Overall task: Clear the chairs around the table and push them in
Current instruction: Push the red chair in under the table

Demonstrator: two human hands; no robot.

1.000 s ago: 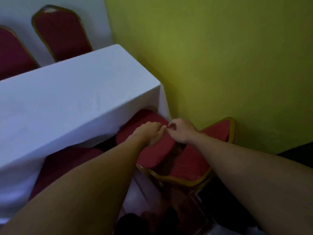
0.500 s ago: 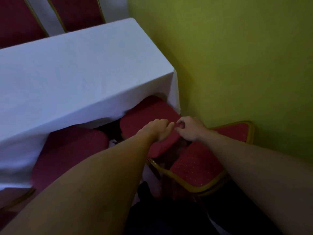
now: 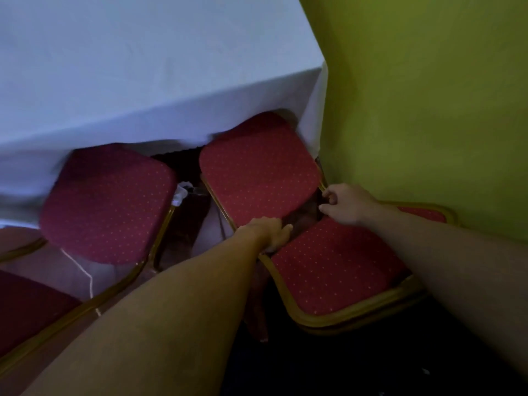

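Observation:
A red dotted chair with a gold frame stands at the table's corner, its seat partly under the white tablecloth and its backrest toward me. My left hand grips the backrest's lower edge at the gap behind the seat. My right hand curls its fingers around the frame at the right end of that gap. A second red chair stands to the left, its seat front tucked under the cloth.
A yellow-green wall runs close along the right side of the chair. A white cord hangs by the left chair. Another red chair part shows at the lower left. The floor below is dark.
My hands, which met at the middle of the gap, have moved apart along it. The view has dropped lower and closer, and the far chairs are out of sight.

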